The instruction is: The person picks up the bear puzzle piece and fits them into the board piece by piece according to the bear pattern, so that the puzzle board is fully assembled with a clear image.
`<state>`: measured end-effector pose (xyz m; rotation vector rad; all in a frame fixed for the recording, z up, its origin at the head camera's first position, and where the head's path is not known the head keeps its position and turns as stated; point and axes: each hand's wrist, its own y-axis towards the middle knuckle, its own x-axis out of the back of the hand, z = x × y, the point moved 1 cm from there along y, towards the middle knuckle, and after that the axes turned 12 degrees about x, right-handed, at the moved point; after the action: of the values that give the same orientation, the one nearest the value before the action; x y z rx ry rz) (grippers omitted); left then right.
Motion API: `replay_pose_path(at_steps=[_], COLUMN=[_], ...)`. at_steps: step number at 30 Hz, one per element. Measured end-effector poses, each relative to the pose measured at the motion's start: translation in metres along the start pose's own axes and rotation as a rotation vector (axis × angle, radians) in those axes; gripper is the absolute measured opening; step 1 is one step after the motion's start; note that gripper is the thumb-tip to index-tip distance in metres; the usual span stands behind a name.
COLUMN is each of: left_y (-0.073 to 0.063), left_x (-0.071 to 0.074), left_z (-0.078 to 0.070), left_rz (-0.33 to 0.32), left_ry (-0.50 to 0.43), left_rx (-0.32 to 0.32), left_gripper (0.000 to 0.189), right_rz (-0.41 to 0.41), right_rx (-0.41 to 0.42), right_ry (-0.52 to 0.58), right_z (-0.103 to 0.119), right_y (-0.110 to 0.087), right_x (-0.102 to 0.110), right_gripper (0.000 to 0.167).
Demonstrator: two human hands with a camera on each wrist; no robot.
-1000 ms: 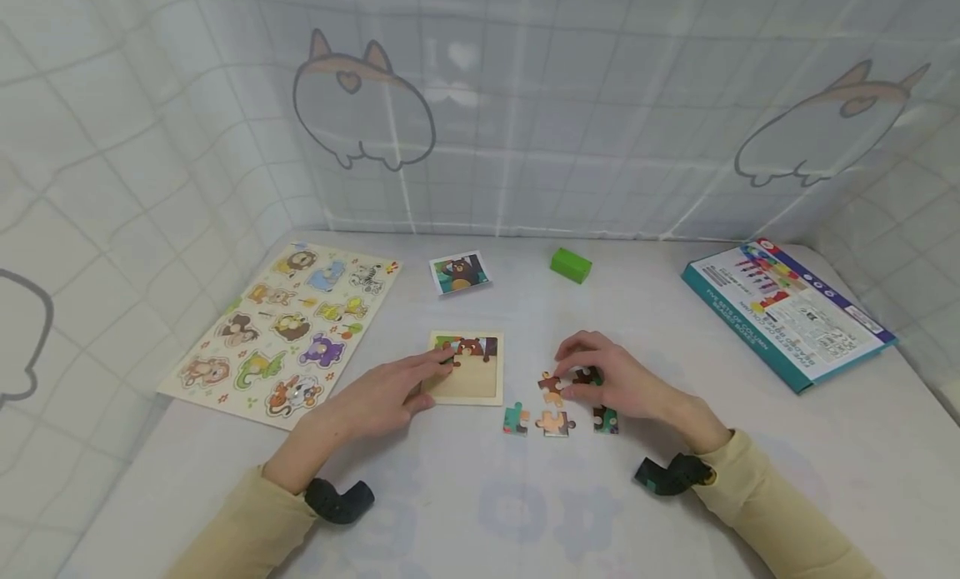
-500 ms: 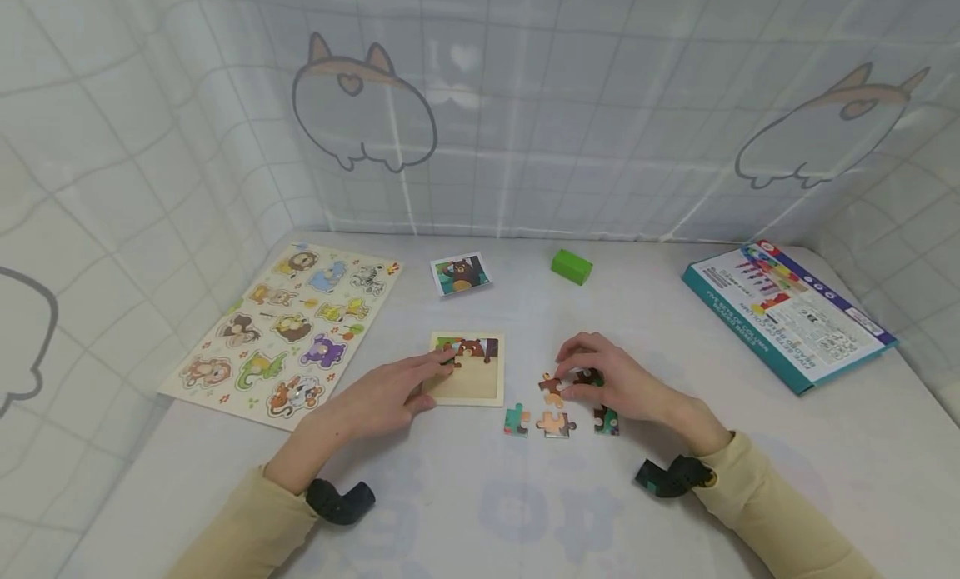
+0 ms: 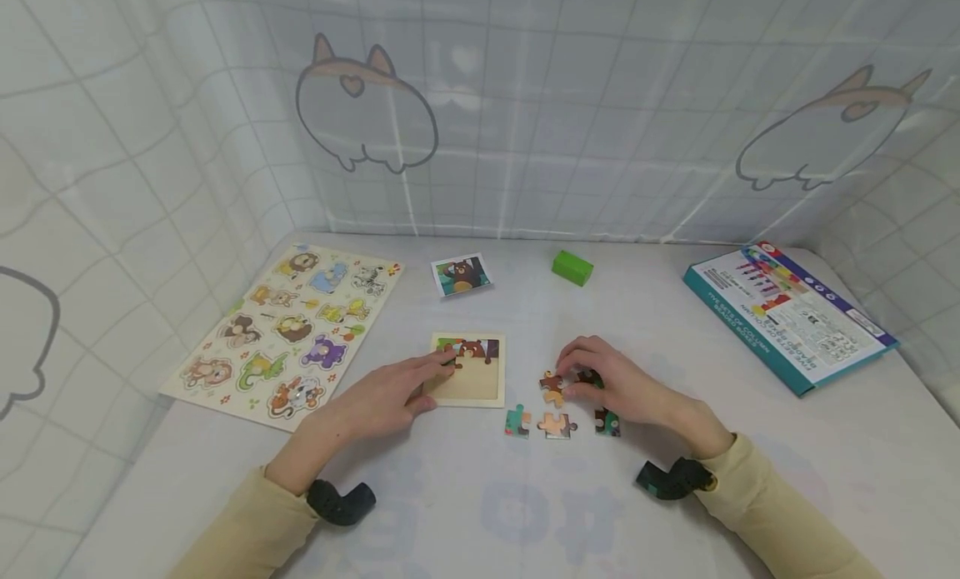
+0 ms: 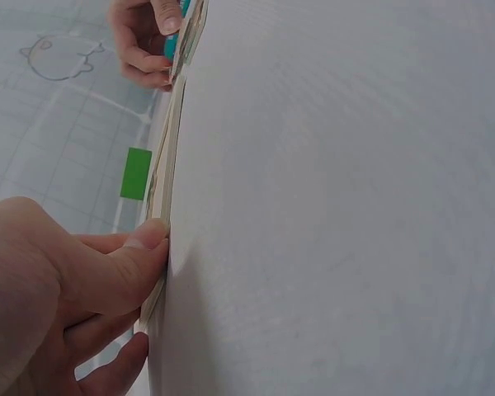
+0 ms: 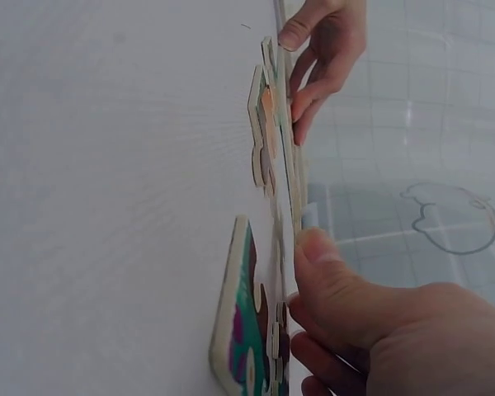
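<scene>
A small wooden puzzle tray (image 3: pixel 474 386) has bear-face pieces (image 3: pixel 471 348) along its far side; its near part is bare wood. My left hand (image 3: pixel 386 397) holds the tray at its left side, thumb at the near edge and index finger lying over the upper left pieces. To the right, my right hand (image 3: pixel 618 383) pinches a brown and orange jigsaw piece (image 3: pixel 553 398) between thumb and index finger, at table level. Around it lie a teal piece (image 3: pixel 517 422), a peach piece (image 3: pixel 557 426) and a dark green piece (image 3: pixel 609 424). Another dark piece (image 3: pixel 591 377) is partly hidden under the right hand.
An animal peg board (image 3: pixel 288 329) lies at the left. Farther back are a bear picture card (image 3: pixel 461 274) and a green block (image 3: pixel 572 268). A teal-sided box (image 3: pixel 787 312) stands at the right. A grid-patterned curtain (image 3: pixel 510 104) bounds the table.
</scene>
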<state>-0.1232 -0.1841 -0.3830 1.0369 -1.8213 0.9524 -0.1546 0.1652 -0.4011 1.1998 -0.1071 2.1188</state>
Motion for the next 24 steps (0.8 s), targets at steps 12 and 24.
replay_pose_path(at_steps=[12,24], left_y=[0.0012,0.0007], left_x=[-0.0014,-0.0002], left_z=[0.0015,0.0004], left_rz=[0.009,0.008], left_ry=[-0.005,0.004], left_rx=[0.009,0.005], left_gripper=[0.048,0.048], right_rz=[-0.013,-0.053], right_rx=[0.026,-0.012], right_ry=[-0.015,-0.018], right_z=[0.0001,0.0015], right_y=[0.0003,0.0012], right_x=[0.0015,0.0069], right_gripper=[0.020,0.022])
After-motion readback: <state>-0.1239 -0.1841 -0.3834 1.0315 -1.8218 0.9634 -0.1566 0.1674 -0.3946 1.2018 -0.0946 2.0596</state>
